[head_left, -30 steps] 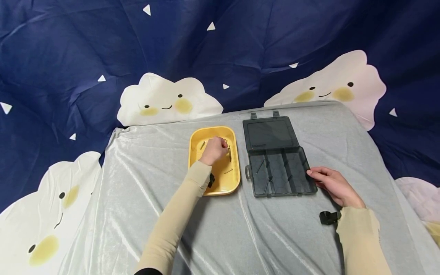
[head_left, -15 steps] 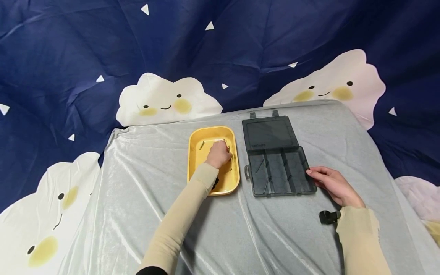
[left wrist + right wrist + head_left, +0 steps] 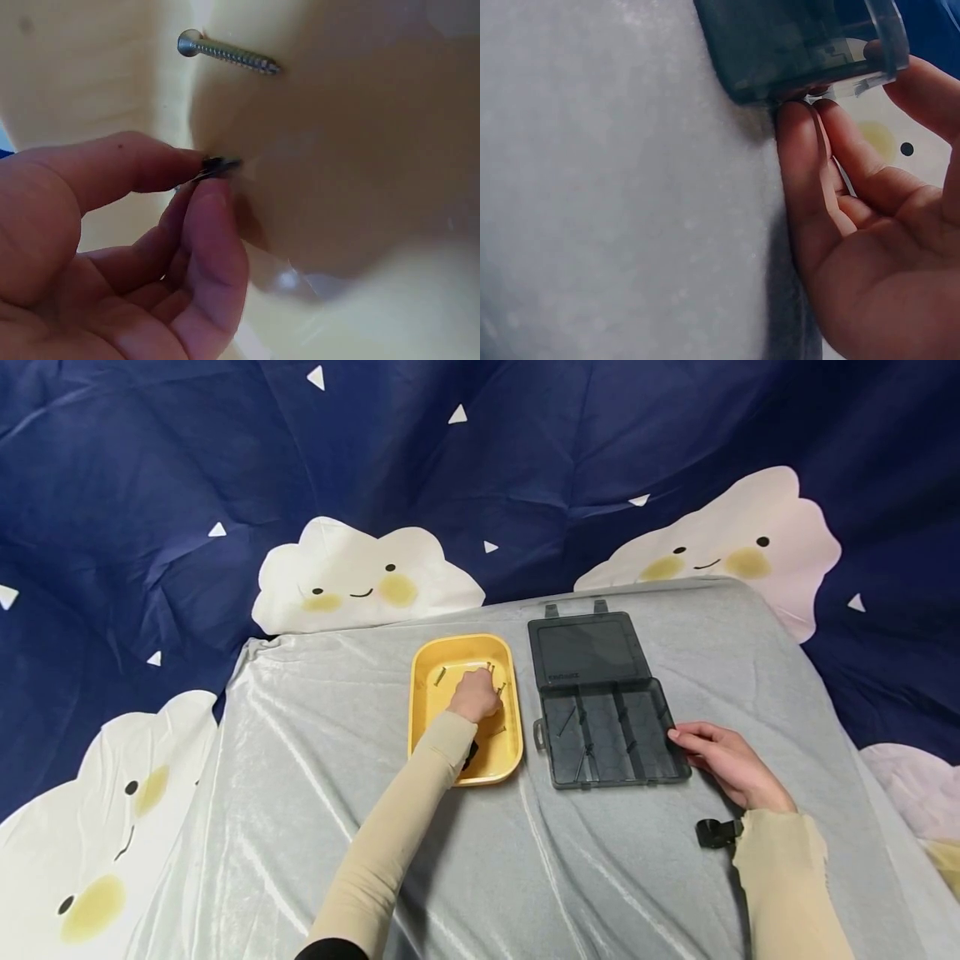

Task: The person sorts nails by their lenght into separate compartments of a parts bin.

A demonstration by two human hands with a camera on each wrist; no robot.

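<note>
Inside the yellow tray (image 3: 422,710), right of its middle, our left hand (image 3: 475,696) pinches a small dark piece (image 3: 221,166) between its fingers; the left wrist view shows it, while in the head view our hand hides it. That closer look also gives us one screw (image 3: 229,54) lying apart, head and thread plain. To the right, across a narrow strip of tabletop (image 3: 300,777), sits a dark box (image 3: 605,731), its lid (image 3: 588,652) laid back toward the far edge. Our right hand (image 3: 731,764) grips the box's right wall; only the right wrist view shows fingers reaching its lower edge. Left and near of the tray, we see wide grey room.
</note>
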